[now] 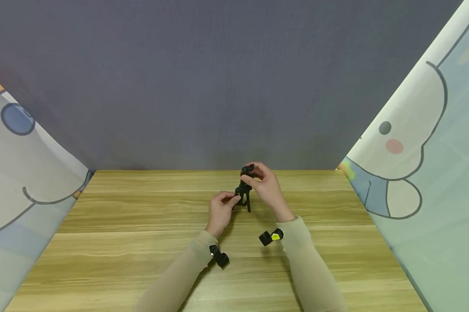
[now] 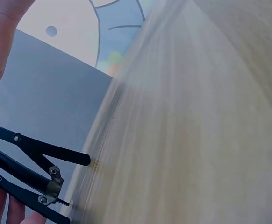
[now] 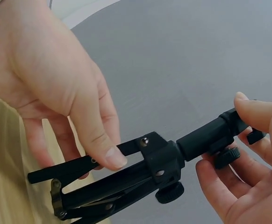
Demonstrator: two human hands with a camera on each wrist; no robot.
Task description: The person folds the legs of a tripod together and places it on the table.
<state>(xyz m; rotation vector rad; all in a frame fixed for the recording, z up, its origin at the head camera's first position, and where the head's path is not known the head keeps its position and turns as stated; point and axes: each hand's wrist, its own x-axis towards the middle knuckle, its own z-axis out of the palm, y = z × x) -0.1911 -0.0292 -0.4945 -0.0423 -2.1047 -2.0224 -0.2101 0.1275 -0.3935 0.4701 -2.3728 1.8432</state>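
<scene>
A small black tripod (image 1: 243, 189) stands on the wooden table with its legs spread a little. My left hand (image 1: 220, 212) pinches one of its legs, the thumb lying along it in the right wrist view. The tripod's upper column (image 3: 204, 139) is in my right hand (image 1: 267, 186), thumb on the top and fingers curled beneath. Two knobs show on the tripod, a ridged knob (image 3: 226, 157) beside the right fingers and a lower knob (image 3: 169, 192) at the collar. In the left wrist view, a metal brace (image 2: 53, 186) joins the legs low down.
The wooden table (image 1: 141, 242) reaches back to a dark grey wall (image 1: 219, 86). Cartoon-printed curtains (image 1: 398, 130) hang on both sides. A small black camera is strapped to each wrist, one on the left (image 1: 219, 256) and one on the right (image 1: 271, 237).
</scene>
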